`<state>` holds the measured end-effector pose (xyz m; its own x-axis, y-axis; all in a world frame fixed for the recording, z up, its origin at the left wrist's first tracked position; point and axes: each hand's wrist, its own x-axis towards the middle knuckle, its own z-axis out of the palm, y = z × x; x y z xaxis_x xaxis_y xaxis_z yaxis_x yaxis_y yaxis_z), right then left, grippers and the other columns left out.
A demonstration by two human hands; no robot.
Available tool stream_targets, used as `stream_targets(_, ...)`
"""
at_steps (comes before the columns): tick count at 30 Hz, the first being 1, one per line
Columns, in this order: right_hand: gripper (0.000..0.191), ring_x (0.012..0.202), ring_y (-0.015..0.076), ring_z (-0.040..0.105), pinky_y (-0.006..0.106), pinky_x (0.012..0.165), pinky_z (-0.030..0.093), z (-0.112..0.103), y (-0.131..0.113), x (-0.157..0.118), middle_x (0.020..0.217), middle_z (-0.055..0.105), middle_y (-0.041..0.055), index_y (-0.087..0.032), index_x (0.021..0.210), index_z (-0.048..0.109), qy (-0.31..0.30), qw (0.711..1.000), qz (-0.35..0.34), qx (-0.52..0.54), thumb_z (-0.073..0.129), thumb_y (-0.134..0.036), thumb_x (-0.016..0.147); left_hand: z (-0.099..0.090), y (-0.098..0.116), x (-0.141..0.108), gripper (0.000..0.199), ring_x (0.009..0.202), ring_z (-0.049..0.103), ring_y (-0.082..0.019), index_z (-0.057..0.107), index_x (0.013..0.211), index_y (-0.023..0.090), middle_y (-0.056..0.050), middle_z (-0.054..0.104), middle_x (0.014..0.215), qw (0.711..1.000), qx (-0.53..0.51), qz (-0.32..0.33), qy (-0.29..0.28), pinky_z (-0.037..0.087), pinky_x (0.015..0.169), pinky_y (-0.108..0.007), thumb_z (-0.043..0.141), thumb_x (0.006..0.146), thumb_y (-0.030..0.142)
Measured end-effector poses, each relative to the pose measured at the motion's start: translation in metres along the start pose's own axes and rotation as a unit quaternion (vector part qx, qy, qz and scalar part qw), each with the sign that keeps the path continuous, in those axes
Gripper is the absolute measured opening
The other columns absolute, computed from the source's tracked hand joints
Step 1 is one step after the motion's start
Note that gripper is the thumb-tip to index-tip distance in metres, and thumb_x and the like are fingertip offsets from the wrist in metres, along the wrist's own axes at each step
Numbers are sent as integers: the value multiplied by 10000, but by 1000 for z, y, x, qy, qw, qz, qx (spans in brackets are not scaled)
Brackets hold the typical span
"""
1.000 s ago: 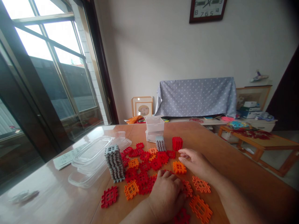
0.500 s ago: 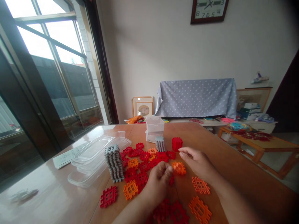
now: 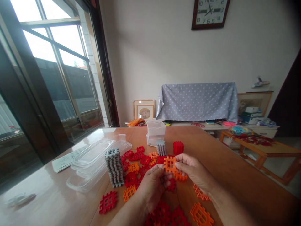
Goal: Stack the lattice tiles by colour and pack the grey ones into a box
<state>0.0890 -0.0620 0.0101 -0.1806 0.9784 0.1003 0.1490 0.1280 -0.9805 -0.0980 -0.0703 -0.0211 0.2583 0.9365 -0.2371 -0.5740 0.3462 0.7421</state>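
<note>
My right hand (image 3: 190, 168) pinches an orange lattice building tile (image 3: 170, 164) with a window pattern by its right edge, holding it up over the table. At the tile's left edge is my left hand (image 3: 154, 182), fingers loosely curled and apart; whether its thumb touches the tile I cannot tell. Below the held tile lies an orange stack of tiles (image 3: 181, 176), partly covered. Red tiles (image 3: 130, 179) lie scattered around and under my left hand. Behind my right hand stands a red stack (image 3: 178, 147).
A tall grey stack of tiles (image 3: 114, 168) rises left of the scatter, and a shorter grey stack (image 3: 161, 148) stands by clear plastic boxes (image 3: 156, 128). Clear lids (image 3: 91, 153) overlap a paper sheet (image 3: 63, 161) on the left. Single orange tiles (image 3: 201, 214) lie at right.
The orange tile has come into view, raised in my right hand, which has moved left towards my left hand. My left hand's closed fingers have loosened. The view has tilted slightly upward.
</note>
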Motion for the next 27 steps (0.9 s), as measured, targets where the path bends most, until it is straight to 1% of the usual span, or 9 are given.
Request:
stream_targets(2, 406, 752, 167, 631, 274, 681, 489, -2, 1, 0, 855, 718, 26, -184, 1030, 700, -8, 1000, 1, -8, 665, -540, 838, -1, 1, 0, 249, 764, 671, -169, 616, 945, 167, -32, 663, 822, 1000, 24, 20, 3, 469, 642, -242, 743, 833, 350)
stream_targets(6, 347, 982, 217, 657, 336, 902, 497, -2, 1, -2, 991, 744, 36, -196, 1061, 733, -69, 997, -25, -25, 663, -471, 861, 1, 6, -5, 348, 709, 583, -106, 668, 937, 151, -14, 641, 834, 991, 115, 73, -10, 406, 618, -202, 745, 830, 473)
stream_targets(9, 327, 909, 206, 655, 331, 840, 509, 1, 3, -2, 947, 737, 33, -196, 1080, 732, -82, 994, -40, -59, 650, -435, 873, 6, 7, -11, 344, 593, 489, -70, 656, 828, 134, 16, 584, 694, 985, 148, 84, -19, 355, 569, -189, 786, 795, 451)
stream_targets(11, 345, 840, 189, 644, 315, 768, 517, 3, 5, -1, 911, 712, 28, -201, 1137, 703, -55, 994, -50, -81, 643, -417, 876, 8, 7, -12, 328, 550, 463, -63, 639, 787, 130, 21, 561, 641, 987, 141, 80, -17, 337, 532, -185, 797, 786, 418)
stream_targets(13, 369, 884, 192, 644, 322, 801, 526, 4, 9, 2, 963, 694, 39, -211, 1186, 669, 0, 991, -74, -108, 644, -405, 873, 6, 6, -10, 299, 547, 498, -71, 622, 789, 139, 18, 571, 644, 991, 116, 63, -4, 358, 515, -181, 817, 762, 365)
stream_targets(15, 380, 948, 205, 644, 344, 861, 527, 5, 12, 4, 1050, 684, 59, -219, 1198, 650, 57, 982, -101, -150, 643, -414, 872, 2, 6, -5, 281, 575, 567, -90, 602, 817, 157, 18, 589, 668, 996, 73, 46, 19, 429, 542, -187, 836, 729, 286)
stream_targets(17, 392, 962, 218, 644, 360, 870, 531, 6, 15, 6, 1096, 679, 72, -229, 1192, 641, 84, 970, -120, -194, 650, -443, 864, -2, 6, -1, 287, 615, 627, -109, 578, 834, 168, 15, 609, 691, 998, 31, 33, 40, 504, 602, -208, 834, 709, 211)
stream_targets(21, 456, 1027, 252, 640, 375, 897, 530, 12, 17, 5, 1151, 670, 74, -263, 1213, 620, 80, 948, -158, -265, 717, -439, 804, -5, 6, 2, 275, 681, 680, -126, 562, 845, 167, -15, 655, 761, 999, -16, 22, 34, 561, 679, -231, 806, 721, 149)
stream_targets(27, 536, 1123, 287, 620, 405, 973, 501, 19, 15, 1, 1204, 650, 80, -288, 1294, 594, 81, 915, -176, -355, 731, -376, 783, -1, 4, -2, 267, 700, 682, -137, 544, 843, 175, -23, 664, 769, 1000, -21, 8, 9, 558, 707, -250, 786, 735, 142)
